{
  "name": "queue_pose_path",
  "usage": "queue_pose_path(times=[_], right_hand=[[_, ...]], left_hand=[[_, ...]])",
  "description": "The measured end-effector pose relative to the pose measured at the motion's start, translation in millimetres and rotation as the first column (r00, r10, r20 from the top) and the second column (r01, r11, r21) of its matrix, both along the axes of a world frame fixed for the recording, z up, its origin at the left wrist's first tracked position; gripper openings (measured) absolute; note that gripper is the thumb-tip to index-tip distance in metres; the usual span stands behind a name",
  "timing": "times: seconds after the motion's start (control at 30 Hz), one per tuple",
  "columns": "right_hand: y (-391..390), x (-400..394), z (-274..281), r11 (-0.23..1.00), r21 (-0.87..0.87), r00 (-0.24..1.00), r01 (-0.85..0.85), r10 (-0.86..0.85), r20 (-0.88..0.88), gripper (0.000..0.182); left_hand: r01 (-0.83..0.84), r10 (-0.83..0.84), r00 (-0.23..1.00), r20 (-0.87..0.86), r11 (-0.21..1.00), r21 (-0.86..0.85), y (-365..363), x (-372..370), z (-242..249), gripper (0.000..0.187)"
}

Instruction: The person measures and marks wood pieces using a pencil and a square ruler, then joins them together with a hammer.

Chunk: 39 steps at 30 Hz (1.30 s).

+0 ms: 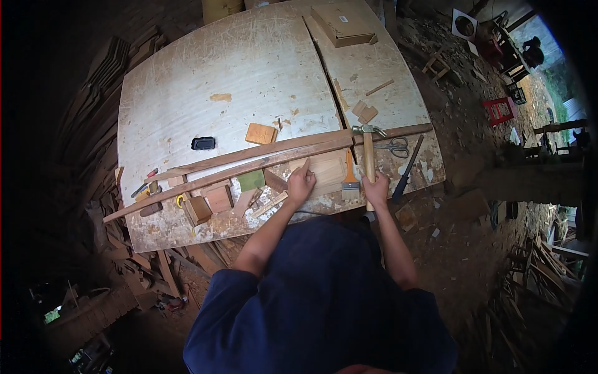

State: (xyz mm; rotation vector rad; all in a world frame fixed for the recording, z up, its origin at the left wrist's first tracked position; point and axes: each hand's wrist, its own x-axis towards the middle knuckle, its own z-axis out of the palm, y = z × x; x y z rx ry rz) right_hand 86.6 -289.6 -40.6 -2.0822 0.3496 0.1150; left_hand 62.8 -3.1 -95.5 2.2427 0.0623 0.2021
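Note:
My right hand is wrapped round the wooden handle of a claw hammer, whose metal head points away from me over the long wooden strips. My left hand is closed at the near side of the strips, beside a pale wooden board; whatever its fingers hold is too small to make out. A paintbrush with an orange handle lies between my hands. Two long wooden strips run across the worktable, beyond my left hand.
On the worktable are a cardboard box, black tray, orange-brown block, scissors, a dark pointed tool, green block and reddish block. A red stool stands at right.

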Motion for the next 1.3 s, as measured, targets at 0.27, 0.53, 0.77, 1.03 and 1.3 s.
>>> queue_pose_path(times=[0.27, 0.53, 0.77, 1.03, 1.3], right_hand=[[27.5, -26.8, 87.2, 0.965, 0.261, 0.967, -0.011, -0.056, 0.248, 0.02], [36.6, -40.3, 92.8, 0.963, 0.021, 0.962, -0.27, 0.269, 0.056, 0.027], [53.1, -48.0, 42.2, 0.879, -0.089, 0.884, -0.468, 0.464, -0.064, 0.035], [67.1, -44.5, 19.4, 0.85, -0.089, 0.854, -0.52, 0.52, -0.024, 0.034], [70.0, -51.0, 22.8, 0.851, -0.092, 0.856, -0.516, 0.515, -0.039, 0.034]], left_hand=[[0.002, -0.002, 1.0, 0.004, 1.0, -0.015, -0.8, 0.3, 5.0, 0.063], [-0.006, 0.006, 1.0, 0.016, 1.0, -0.027, -0.1, -1.4, 4.6, 0.063], [-0.016, 0.016, 1.0, 0.012, 0.999, -0.032, 0.0, -3.2, 5.2, 0.064], [-0.021, 0.023, 0.999, 0.031, 0.999, -0.041, 0.0, -4.8, 6.4, 0.065], [-0.021, 0.021, 1.0, 0.004, 0.999, -0.036, 1.6, -6.1, 1.7, 0.069]])
